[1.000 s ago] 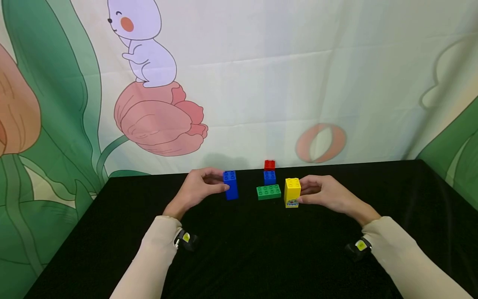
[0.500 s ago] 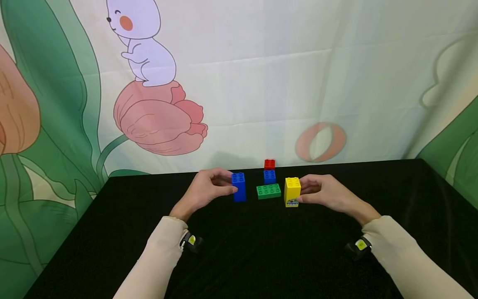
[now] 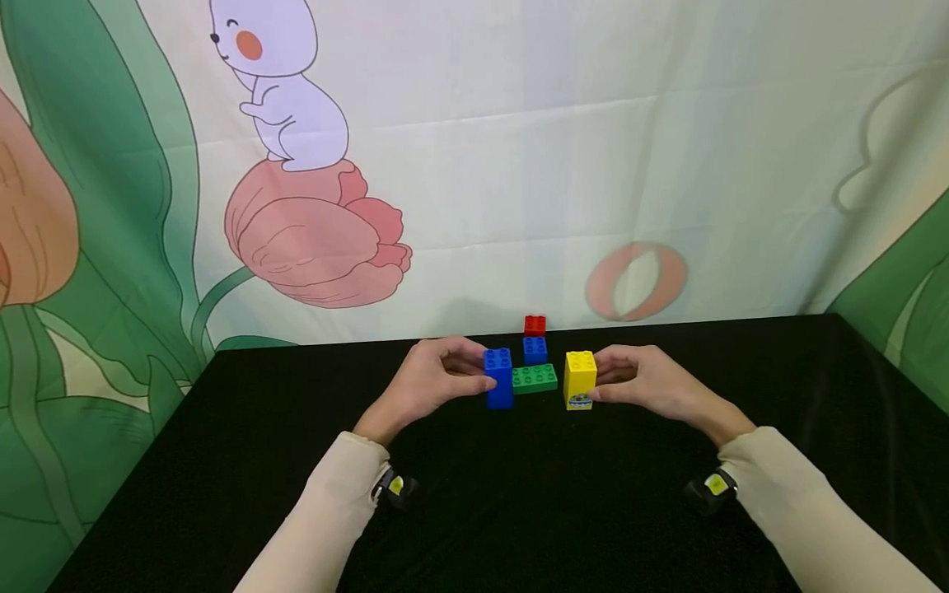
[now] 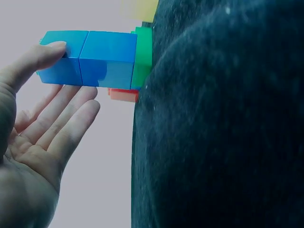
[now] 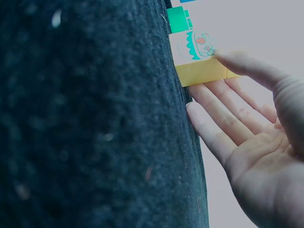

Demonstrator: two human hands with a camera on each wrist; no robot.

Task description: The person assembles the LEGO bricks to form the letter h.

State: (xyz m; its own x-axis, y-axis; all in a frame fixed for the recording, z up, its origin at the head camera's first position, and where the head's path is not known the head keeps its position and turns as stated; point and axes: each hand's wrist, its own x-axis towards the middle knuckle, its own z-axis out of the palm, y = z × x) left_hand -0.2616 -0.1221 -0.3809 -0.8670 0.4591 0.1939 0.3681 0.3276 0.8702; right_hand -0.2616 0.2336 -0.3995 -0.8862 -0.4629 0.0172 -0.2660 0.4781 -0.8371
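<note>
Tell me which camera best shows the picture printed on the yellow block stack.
The right wrist view: the printed picture is largest there, its green scalloped edge and red detail distinct. The head view shows it tiny; the left wrist view shows only part of the yellow block stack, without the print.

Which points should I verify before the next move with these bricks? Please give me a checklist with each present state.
1. Left hand holds blue tower: ok.
2. Right hand holds yellow tower: ok.
3. Both towers upright: ok.
4. Yellow tower apart from green brick: ok, gap visible.
5. Blue tower apart from green brick: cannot tell, views overlap.
6. Blue tower resting on black table: cannot tell.
</note>
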